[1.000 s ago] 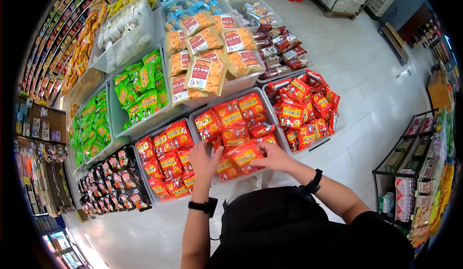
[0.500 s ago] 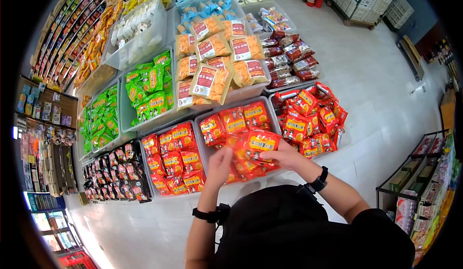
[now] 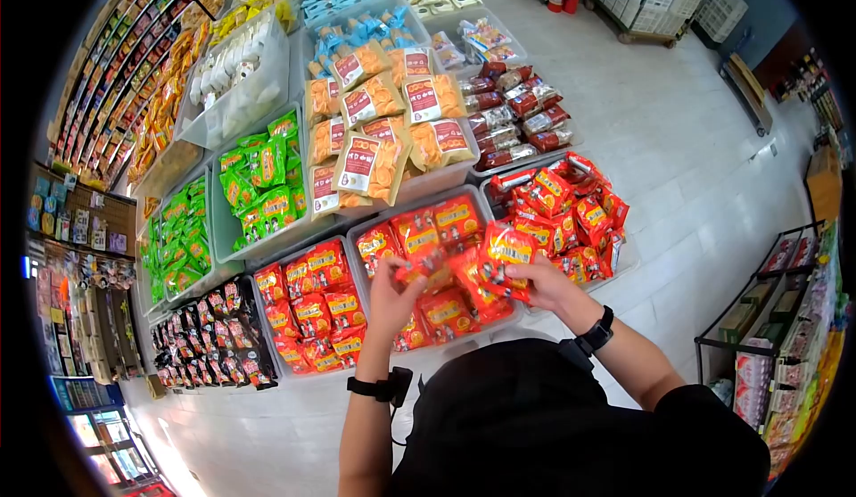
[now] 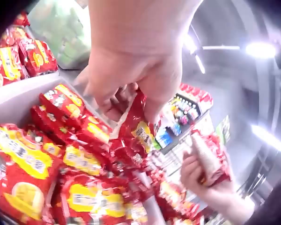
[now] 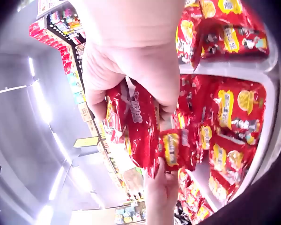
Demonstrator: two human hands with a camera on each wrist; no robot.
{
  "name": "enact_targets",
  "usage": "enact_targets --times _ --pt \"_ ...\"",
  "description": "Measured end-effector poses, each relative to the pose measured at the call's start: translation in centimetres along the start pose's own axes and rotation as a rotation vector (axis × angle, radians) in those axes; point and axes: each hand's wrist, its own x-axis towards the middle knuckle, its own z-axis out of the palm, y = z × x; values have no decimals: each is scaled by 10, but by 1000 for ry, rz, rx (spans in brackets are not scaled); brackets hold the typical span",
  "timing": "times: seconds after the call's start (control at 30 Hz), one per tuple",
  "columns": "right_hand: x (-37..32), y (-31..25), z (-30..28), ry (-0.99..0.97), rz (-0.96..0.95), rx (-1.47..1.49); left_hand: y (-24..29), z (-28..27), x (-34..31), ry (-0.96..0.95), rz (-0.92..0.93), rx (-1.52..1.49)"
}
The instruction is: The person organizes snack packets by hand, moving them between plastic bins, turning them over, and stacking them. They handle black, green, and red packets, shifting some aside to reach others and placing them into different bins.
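Observation:
My right hand [image 3: 555, 285] grips red snack packets [image 3: 506, 247] above the right side of a plastic bin [image 5: 270, 101]. In the right wrist view, two packets appear pressed together between thumb and fingers. To the left, my left hand [image 3: 392, 305] pinches another red packet [image 4: 139, 126] by its edge, over the same bin. That packet is blurred in the head view. Beneath both hands lie more red packets [image 3: 446, 312] with yellow labels, laid in rows.
Red packets also fill a neighbouring bin [image 3: 312, 314] at left and lie heaped in another at right [image 3: 593, 207]. Behind stand bins of orange snack bags [image 3: 370, 154] and green packets [image 3: 267, 163]. Black packets [image 3: 214, 336] sit at far left; a shelf rack [image 3: 758, 319] stands right.
The right hand has lifted packets out of the bin and moved slightly right. The left hand touched the lifted packet half a second ago; now it holds a separate one, apart from the right hand.

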Motion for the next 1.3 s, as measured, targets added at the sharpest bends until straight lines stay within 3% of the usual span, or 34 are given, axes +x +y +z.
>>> enact_targets --times 0.07,0.2,0.33,0.43,0.47,0.57,0.7,0.8,0.9,0.93,1.07,1.17,1.2,1.3 --pt "13 0 8 0 -56 39 38 8 4 51 -134 -280" --pt "30 -18 12 -218 -25 124 50 24 24 -106 1 -239" --pt "13 -32 15 -131 -87 -58 58 33 35 -209 -44 -308" --pt "-4 -38 -3 -48 -197 -20 45 41 37 -236 260 498" --pt "-7 -39 -20 -10 -183 50 27 46 33 -213 429 641" --pt "-22 -42 -34 0 -280 142 -17 55 32 -355 515 915" --pt "-36 -41 -44 1 -264 157 -45 54 38 -341 516 907" --pt "-33 -38 -49 56 -334 90 -47 45 46 -238 510 685" --pt "-26 -41 -41 39 -348 140 1 36 34 -83 -35 118" --pt "-22 -42 -34 -2 -323 173 -4 35 40 -99 118 -65" --pt "5 -29 -12 -112 -175 201 45 40 29 -157 -163 -412" --pt "14 -18 -3 -185 -83 116 25 45 25 -168 -236 -324" --pt "15 -13 -6 -224 -52 117 34 51 20 -144 -191 -428" --pt "15 -9 -15 -235 -13 125 28 27 16 -169 -76 -89"
